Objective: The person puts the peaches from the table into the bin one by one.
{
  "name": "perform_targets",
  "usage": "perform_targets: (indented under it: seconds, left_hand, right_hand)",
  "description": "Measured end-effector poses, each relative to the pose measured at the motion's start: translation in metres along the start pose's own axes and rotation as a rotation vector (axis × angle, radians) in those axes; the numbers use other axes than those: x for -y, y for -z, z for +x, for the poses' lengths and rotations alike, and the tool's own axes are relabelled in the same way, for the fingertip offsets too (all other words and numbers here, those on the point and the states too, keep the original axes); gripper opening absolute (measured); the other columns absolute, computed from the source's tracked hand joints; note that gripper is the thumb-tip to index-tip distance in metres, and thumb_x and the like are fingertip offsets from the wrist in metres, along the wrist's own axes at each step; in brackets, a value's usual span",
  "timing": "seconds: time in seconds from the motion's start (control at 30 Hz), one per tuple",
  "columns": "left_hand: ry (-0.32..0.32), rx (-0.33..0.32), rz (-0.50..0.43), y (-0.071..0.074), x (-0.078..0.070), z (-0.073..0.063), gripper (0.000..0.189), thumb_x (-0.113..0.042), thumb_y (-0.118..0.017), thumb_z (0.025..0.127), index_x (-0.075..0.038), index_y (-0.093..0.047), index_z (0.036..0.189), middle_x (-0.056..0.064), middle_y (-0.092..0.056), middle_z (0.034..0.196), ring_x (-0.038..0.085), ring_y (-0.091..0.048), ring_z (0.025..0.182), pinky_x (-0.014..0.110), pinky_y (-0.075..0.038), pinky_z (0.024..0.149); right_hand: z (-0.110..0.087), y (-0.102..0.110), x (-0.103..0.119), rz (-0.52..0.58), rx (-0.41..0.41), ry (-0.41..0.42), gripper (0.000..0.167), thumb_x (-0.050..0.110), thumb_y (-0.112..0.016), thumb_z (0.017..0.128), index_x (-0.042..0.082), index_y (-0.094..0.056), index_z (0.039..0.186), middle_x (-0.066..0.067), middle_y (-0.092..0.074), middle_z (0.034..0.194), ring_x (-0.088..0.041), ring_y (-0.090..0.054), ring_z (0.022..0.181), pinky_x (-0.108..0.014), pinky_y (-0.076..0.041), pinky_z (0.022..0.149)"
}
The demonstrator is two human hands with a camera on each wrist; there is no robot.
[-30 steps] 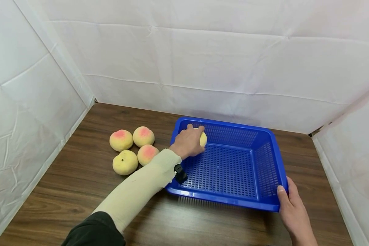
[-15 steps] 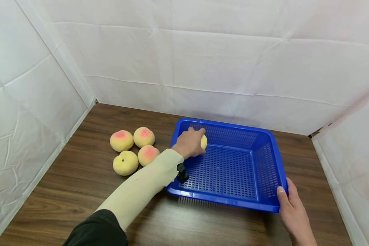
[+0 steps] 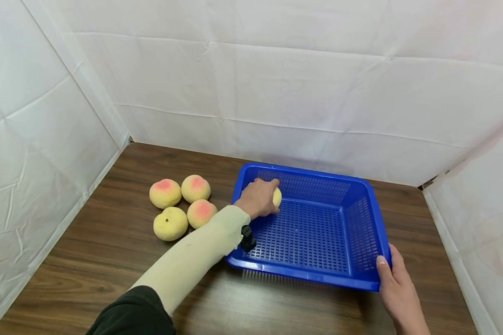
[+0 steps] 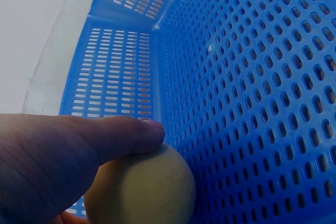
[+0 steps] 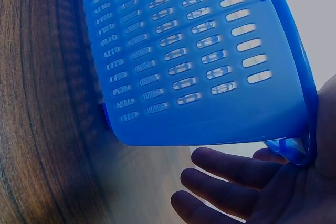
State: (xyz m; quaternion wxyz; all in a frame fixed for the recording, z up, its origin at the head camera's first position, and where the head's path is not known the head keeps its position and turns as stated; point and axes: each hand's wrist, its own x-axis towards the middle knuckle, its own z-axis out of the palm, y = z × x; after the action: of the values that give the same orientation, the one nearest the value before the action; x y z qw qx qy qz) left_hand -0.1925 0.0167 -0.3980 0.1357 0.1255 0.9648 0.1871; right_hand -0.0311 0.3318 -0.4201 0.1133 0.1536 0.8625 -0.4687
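Observation:
My left hand (image 3: 257, 197) reaches over the left side of a blue plastic basket (image 3: 295, 272) and grips a pale yellow peach (image 3: 277, 198) inside it. In the left wrist view the thumb or a finger lies across the top of the peach (image 4: 149, 190), close to the basket's perforated floor; whether it touches the floor, I cannot tell. At the near right corner, my right hand (image 3: 401, 293) holds the basket rim, thumb on top. The right wrist view shows several fingers (image 5: 226, 182) extended beside the basket's slotted outer wall (image 5: 205, 121).
Left of the basket, several peaches sit grouped on the brown wooden table (image 3: 109, 260): two with pink tops at the back (image 3: 165, 193), another pink-topped peach (image 3: 201, 213) beside my forearm, and a yellow one (image 3: 170, 224) nearer. White sheeting (image 3: 285, 88) walls the table's back and sides.
My left hand and its peach have dropped slightly lower within the basket. The right hand, the basket and the other peaches stay essentially where they were.

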Motion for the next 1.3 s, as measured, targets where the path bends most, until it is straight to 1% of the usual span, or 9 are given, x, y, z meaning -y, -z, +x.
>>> perform_targets:
  seconds: [0.13, 0.3, 0.47, 0.6, 0.67, 0.87, 1.13, 1.3]
  left_hand:
    - [-0.003, -0.003, 0.004, 0.000, 0.000, 0.000, 0.074, -0.035, -0.084, 0.089, -0.019, -0.050, 0.153, 0.013, -0.067, 0.125, 0.028, -0.067, 0.104, 0.040, -0.059, 0.084]
    - [-0.002, 0.001, 0.011, 0.000, -0.001, 0.000, 0.074, -0.033, -0.083, 0.089, -0.019, -0.049, 0.152, 0.013, -0.068, 0.125, 0.030, -0.068, 0.105, 0.041, -0.059, 0.085]
    - [0.023, 0.002, 0.010, -0.002, -0.004, -0.001, 0.076, -0.031, -0.084, 0.089, -0.020, -0.046, 0.154, 0.016, -0.066, 0.128, 0.035, -0.068, 0.110, 0.045, -0.060, 0.087]
    - [0.043, 0.005, 0.014, -0.005, -0.005, -0.001, 0.076, -0.030, -0.083, 0.089, -0.021, -0.044, 0.154, 0.018, -0.064, 0.129, 0.036, -0.067, 0.113, 0.047, -0.060, 0.089]
    - [0.055, 0.010, 0.021, -0.006, -0.005, -0.001, 0.077, -0.031, -0.083, 0.089, -0.021, -0.043, 0.154, 0.019, -0.063, 0.130, 0.037, -0.066, 0.115, 0.048, -0.060, 0.090]
    - [0.078, 0.018, 0.048, -0.007, -0.008, -0.002, 0.080, -0.033, -0.083, 0.089, -0.021, -0.040, 0.156, 0.022, -0.060, 0.134, 0.039, -0.063, 0.121, 0.051, -0.059, 0.094]
    - [0.078, -0.010, 0.074, -0.007, -0.010, -0.003, 0.079, -0.035, -0.082, 0.090, -0.020, -0.042, 0.156, 0.024, -0.059, 0.136, 0.040, -0.061, 0.123, 0.052, -0.060, 0.094]
    - [0.070, -0.031, 0.094, -0.006, -0.011, -0.004, 0.077, -0.035, -0.082, 0.089, -0.019, -0.044, 0.154, 0.024, -0.060, 0.135, 0.039, -0.062, 0.122, 0.052, -0.060, 0.092]
  right_hand:
    - [-0.001, 0.000, -0.001, -0.003, -0.012, 0.033, 0.064, 0.038, -0.018, 0.114, 0.009, -0.001, 0.168, -0.034, -0.027, 0.164, -0.051, -0.033, 0.147, -0.072, -0.031, 0.111]
    - [-0.001, 0.000, -0.002, -0.005, -0.014, 0.045, 0.064, 0.038, -0.018, 0.114, 0.009, 0.000, 0.168, -0.035, -0.027, 0.163, -0.051, -0.034, 0.146, -0.072, -0.032, 0.110]
    - [-0.001, 0.000, -0.003, -0.006, -0.012, 0.047, 0.064, 0.038, -0.019, 0.114, 0.008, -0.001, 0.168, -0.035, -0.028, 0.163, -0.051, -0.033, 0.146, -0.071, -0.031, 0.111]
    - [-0.001, 0.000, -0.004, -0.001, -0.007, 0.040, 0.064, 0.039, -0.019, 0.114, 0.009, -0.001, 0.168, -0.034, -0.028, 0.163, -0.050, -0.032, 0.147, -0.071, -0.030, 0.112]
    - [-0.001, 0.000, -0.004, 0.005, -0.001, 0.031, 0.065, 0.039, -0.019, 0.114, 0.010, 0.001, 0.168, -0.034, -0.026, 0.164, -0.050, -0.031, 0.148, -0.071, -0.029, 0.114]
    - [0.000, 0.000, -0.003, -0.004, -0.004, 0.035, 0.064, 0.037, -0.019, 0.114, 0.009, 0.001, 0.168, -0.034, -0.027, 0.164, -0.049, -0.032, 0.147, -0.070, -0.030, 0.113]
    - [-0.002, -0.001, -0.001, -0.016, -0.022, 0.072, 0.062, 0.033, -0.020, 0.114, 0.004, -0.003, 0.167, -0.036, -0.029, 0.161, -0.050, -0.035, 0.144, -0.069, -0.032, 0.110]
    - [-0.001, 0.000, 0.000, -0.017, -0.017, 0.063, 0.063, 0.035, -0.019, 0.114, 0.006, -0.002, 0.167, -0.036, -0.028, 0.162, -0.050, -0.034, 0.145, -0.071, -0.031, 0.111]
